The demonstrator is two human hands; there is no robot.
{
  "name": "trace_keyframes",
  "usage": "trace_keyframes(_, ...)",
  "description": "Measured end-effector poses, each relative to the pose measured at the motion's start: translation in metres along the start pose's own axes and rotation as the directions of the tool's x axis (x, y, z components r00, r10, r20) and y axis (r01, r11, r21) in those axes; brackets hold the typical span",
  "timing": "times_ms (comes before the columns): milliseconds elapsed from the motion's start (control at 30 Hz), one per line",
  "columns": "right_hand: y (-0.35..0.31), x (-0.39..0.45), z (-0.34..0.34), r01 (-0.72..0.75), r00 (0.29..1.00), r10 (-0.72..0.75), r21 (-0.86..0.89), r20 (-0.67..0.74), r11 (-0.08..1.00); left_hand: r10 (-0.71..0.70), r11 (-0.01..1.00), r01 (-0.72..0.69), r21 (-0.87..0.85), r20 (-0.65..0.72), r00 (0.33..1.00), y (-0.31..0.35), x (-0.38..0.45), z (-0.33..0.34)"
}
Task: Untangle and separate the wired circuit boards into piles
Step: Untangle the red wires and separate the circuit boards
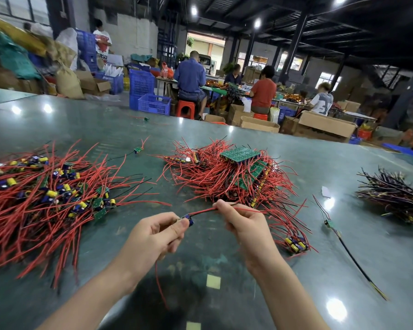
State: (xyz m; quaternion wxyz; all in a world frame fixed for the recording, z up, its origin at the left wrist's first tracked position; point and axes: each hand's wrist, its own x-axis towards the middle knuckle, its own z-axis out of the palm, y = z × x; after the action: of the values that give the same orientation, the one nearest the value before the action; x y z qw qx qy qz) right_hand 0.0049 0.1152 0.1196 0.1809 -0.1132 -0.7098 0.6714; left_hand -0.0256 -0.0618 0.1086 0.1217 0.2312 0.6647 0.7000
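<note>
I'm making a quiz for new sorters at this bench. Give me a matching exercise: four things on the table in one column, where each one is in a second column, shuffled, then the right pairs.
Things:
1. Left hand
2. Right hand
3. Big green board
4. Dark wire pile

Places:
A. At the table's far right
B. Pinches the red wire
C. Holds the small board's blue capacitor
D. On top of the middle red pile

Pairs: 1-C, 2-B, 3-D, 4-A
</note>
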Motion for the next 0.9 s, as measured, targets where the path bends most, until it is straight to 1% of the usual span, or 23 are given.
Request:
trace_keyframes(67, 0.001, 0.001, 0.0, -0.014, 0.999, 0.015, 0.041, -0.035, 0.999, 0.006, 1.0, -0.006, -0.001, -0.001, 1.0, 0.0, 0.0, -0.001)
trace_keyframes(133, 0.001, 0.002, -0.001, -0.024, 0.999, 0.025, 0.041, -0.032, 0.999, 0.013, 1.0, -0.013, -0.002, -0.008, 1.0, 0.0, 0.001, -0.003)
trace_keyframes(300, -0.002, 0.008, -0.013, -0.028, 0.999, 0.026, 0.056, 0.03, 0.998, -0.01, 0.997, 0.005, -0.082, -0.052, 0.999, -0.001, 0.005, -0.01)
trace_keyframes(367, -0.002, 0.01, -0.018, -0.051, 0.996, 0.046, 0.074, 0.076, 0.996, -0.024, 0.996, 0.02, -0.092, -0.039, 0.999, -0.001, 0.006, -0.013)
trace_keyframes(467, -0.004, 0.011, -0.024, -0.088, 0.986, 0.072, 0.108, 0.15, 0.99, -0.04, 0.997, 0.041, -0.059, 0.013, 0.999, 0.0, 0.007, -0.016)
trace_keyframes(533, -0.003, 0.013, -0.026, -0.113, 0.986, 0.094, 0.14, 0.141, 0.984, -0.041, 0.998, 0.042, -0.042, 0.02, 0.999, 0.0, 0.006, -0.016)
trace_keyframes(633, -0.002, 0.017, -0.029, -0.15, 0.985, 0.133, 0.176, 0.106, 0.973, -0.055, 0.998, 0.054, -0.039, -0.008, 0.998, 0.002, 0.007, -0.019)
trace_keyframes(700, -0.001, 0.018, -0.029, -0.171, 0.981, 0.15, 0.183, 0.122, 0.968, -0.061, 0.998, 0.061, -0.026, -0.001, 0.998, 0.002, 0.007, -0.022)
trace_keyframes(800, -0.001, 0.019, -0.03, -0.166, 0.984, 0.148, 0.202, 0.1, 0.965, -0.03, 0.998, 0.029, 0.05, 0.024, 0.999, 0.004, 0.007, -0.023)
trace_keyframes(867, 0.0, 0.02, -0.032, -0.129, 0.991, 0.124, 0.181, 0.041, 0.975, 0.052, 0.974, -0.05, 0.221, -0.003, 0.999, 0.003, 0.008, -0.025)
trace_keyframes(900, 0.001, 0.02, -0.032, -0.104, 0.995, 0.104, 0.147, 0.009, 0.984, 0.098, 0.939, -0.087, 0.333, -0.019, 0.995, 0.002, 0.008, -0.027)
